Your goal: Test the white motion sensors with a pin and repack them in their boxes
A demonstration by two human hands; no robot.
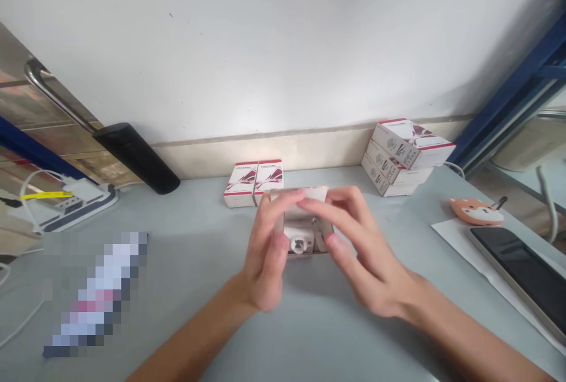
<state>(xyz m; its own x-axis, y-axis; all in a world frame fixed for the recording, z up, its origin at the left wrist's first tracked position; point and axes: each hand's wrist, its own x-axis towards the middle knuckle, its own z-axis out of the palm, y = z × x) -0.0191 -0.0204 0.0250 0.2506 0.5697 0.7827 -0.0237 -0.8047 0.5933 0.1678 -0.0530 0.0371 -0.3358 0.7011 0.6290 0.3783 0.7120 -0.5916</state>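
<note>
Between my two hands is a small white box (321,195), its near side open toward me. Inside it shows a white part with a round socket-like ring (299,245), and something greyish lies to its right, too blurred to name. My left hand (265,258) grips the box's left side, thumb at the front edge. My right hand (369,258) closes on the right side, with its fingers reaching over the top and its thumb low at the front corner. Just behind the box, two white-and-red printed cartons (241,184) stand side by side.
Stacked cartons (400,158) stand at the back right. Nearer on the right are an orange animal-faced case (476,211) and a phone (522,279) on white paper. At left are a power strip (88,208), a black cylinder (137,158) and a pixelated object (97,296).
</note>
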